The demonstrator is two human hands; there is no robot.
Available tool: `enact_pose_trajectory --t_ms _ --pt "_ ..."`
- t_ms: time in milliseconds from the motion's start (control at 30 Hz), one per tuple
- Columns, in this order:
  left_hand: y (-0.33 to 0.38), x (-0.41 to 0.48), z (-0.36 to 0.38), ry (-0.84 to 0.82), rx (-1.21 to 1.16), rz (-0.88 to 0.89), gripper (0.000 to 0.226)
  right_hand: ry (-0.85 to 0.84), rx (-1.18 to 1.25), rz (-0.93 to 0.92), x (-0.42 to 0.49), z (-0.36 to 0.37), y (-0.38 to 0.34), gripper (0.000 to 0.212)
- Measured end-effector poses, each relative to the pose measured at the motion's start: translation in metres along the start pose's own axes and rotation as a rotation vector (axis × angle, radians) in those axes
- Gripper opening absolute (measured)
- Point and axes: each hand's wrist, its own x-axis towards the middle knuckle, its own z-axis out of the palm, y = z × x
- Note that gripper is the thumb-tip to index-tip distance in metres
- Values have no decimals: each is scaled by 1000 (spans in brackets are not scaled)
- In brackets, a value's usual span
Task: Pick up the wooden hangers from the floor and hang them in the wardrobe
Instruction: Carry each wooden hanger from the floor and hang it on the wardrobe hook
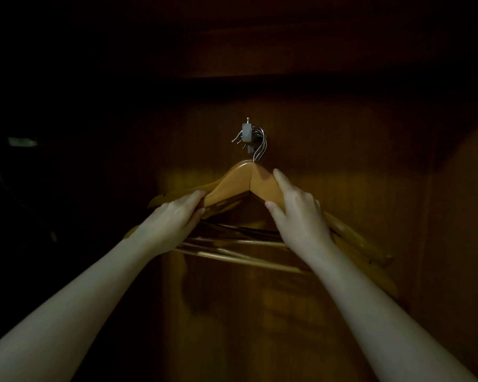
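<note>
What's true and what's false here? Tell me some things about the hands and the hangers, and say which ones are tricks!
1. The left hand and the right hand both hold the front hanger. True.
2. The front hanger lies on the floor. False: it is up at the metal bracket, where the wire hooks loop over.
3. Only one hanger is here. False: other hangers hang behind the front one.
4. The wardrobe back behind the hangers is brown wood. True.
</note>
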Motion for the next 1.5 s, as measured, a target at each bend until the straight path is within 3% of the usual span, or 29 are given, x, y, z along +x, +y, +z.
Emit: enact_pose_trajectory --t_ms 467,667,1000,1200,1500 --pt "8 3 11 91 -14 -67 23 21 -73 13 8 14 10 63" --pt "25 -5 13 14 29 -217 55 17 -160 66 1 7 1 66" --pt "41 -72 18 118 36 -9 62 121 -333 -153 -73 13 -7 46" --pt "58 -123 35 -63 -73 156 57 -5 -302 -130 -132 25 -11 37" --pt "102 -187 98 -533 -288 251 48 -396 -289 215 -252 44 18 34"
